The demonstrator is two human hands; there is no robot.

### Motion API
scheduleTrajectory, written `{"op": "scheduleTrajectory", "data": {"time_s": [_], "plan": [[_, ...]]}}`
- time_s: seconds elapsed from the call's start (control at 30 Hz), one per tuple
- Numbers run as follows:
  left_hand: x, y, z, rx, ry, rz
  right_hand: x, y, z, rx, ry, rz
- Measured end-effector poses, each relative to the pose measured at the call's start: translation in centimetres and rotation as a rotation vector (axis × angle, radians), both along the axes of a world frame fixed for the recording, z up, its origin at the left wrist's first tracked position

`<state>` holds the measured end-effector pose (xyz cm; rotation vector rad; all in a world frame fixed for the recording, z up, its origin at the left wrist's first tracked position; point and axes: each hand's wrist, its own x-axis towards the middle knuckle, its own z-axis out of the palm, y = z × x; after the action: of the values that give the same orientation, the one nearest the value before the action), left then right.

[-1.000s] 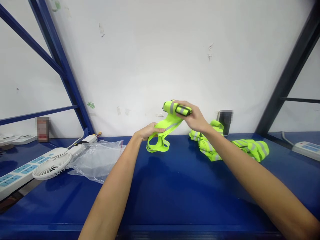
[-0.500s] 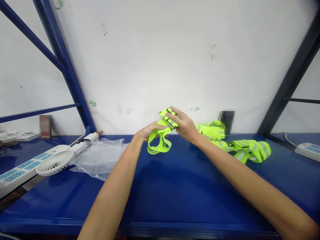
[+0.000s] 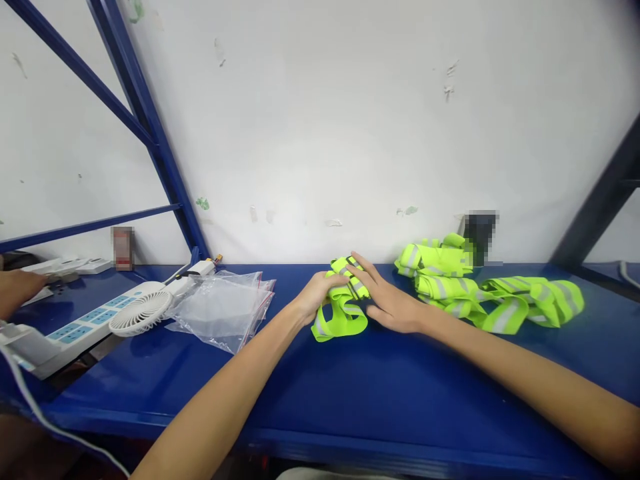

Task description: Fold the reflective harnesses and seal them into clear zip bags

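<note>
Reaching over a blue table point(image 3: 400, 393), both bare forearms converge on a yellow-green reflective strap point(image 3: 345, 299). Compared with one second earlier, its rolled part is lower and drawn in against the left hand; the roll is judged more compact as a result, though not all of the strap is gathered, since a loose loop hangs beneath. The left hand point(image 3: 316, 293) holds the strap in a narrow grip. The right hand point(image 3: 393, 303) lies across the roll, fingers spread and thumb standing apart, touching rather than clasping. The strap is between the hands, over the middle of the table; whether the loop touches the surface cannot be told. Beyond, to the left, lie clear plastic bags point(image 3: 220, 303), a white fan point(image 3: 141, 313) and a power strip point(image 3: 95, 320); to the right, a pile of similar straps point(image 3: 450, 288). Another person's hand point(image 3: 20, 293) shows at the left edge. A marked white wall point(image 3: 320, 120) stands behind.
</note>
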<state>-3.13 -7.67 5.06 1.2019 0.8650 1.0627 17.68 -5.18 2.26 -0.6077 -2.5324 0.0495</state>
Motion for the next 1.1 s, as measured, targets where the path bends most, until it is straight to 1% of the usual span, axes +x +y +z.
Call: {"op": "scheduleTrajectory", "data": {"time_s": [0.03,0.1,0.2,0.3,0.37,0.4,0.43,0.47,0.53,0.57,0.6,0.63,0.67,0.7,0.8,0.87,0.97,1.1], "plan": [[0.1,-0.2,0.1,0.02,0.016,-0.018,0.3,-0.5,0.3,-0.039,0.014,0.024],[0.3,-0.4,0.0,0.069,0.046,-0.04,0.7,-1.3,0.9,-0.079,0.078,0.01],[0.6,-0.6,-0.4,0.139,0.063,-0.073,1.0,-2.3,1.7,-0.054,0.246,-0.052],[1.0,-0.7,-0.9,0.204,0.064,-0.109,1.2,-2.8,2.3,-0.018,0.39,-0.054],[1.4,-0.8,-1.1,0.226,0.056,-0.096,1.3,-2.9,2.4,-0.084,0.552,-0.077],[1.5,-0.9,-1.2,0.234,0.051,-0.086,1.2,-2.9,2.5,-0.164,0.658,-0.098],[1.7,-0.9,-1.2,0.243,0.043,-0.074,1.1,-2.9,2.4,-0.281,0.763,-0.113],[1.8,-0.9,-1.3,0.256,0.034,-0.064,0.9,-2.9,2.4,-0.434,0.851,-0.104],[2.1,-1.0,-1.4,0.297,0.02,-0.046,0.3,-3.1,2.2,-0.781,0.925,-0.001],[2.2,-1.0,-1.5,0.32,0.017,-0.036,-0.1,-3.2,2.1,-0.918,0.923,0.076],[2.2,-1.0,-1.6,0.339,0.017,-0.025,-0.4,-3.4,2.0,-1.003,0.917,0.149],[2.3,-1.0,-1.7,0.358,0.024,-0.013,-0.7,-3.6,1.9,-1.027,0.914,0.2],[2.4,-1.0,-1.8,0.377,0.038,0.003,-1.0,-3.7,1.9,-0.996,0.913,0.217],[2.5,-1.0,-1.9,0.398,0.059,0.023,-1.2,-3.8,1.9,-0.927,0.912,0.201],[2.8,-1.0,-2.2,0.44,0.122,0.084,-1.1,-3.9,2.0,-0.695,0.86,0.078],[3.1,-1.1,-2.2,0.417,0.133,0.112,-0.9,-3.8,2.1,-0.595,0.822,0.007],[3.5,-1.2,-2.0,0.314,0.096,0.08,-0.6,-3.6,1.9,-0.512,0.83,-0.03],[3.4,-1.1,-1.6,0.212,0.093,0.047,-0.4,-2.9,1.4,-0.459,0.791,-0.021]]}}
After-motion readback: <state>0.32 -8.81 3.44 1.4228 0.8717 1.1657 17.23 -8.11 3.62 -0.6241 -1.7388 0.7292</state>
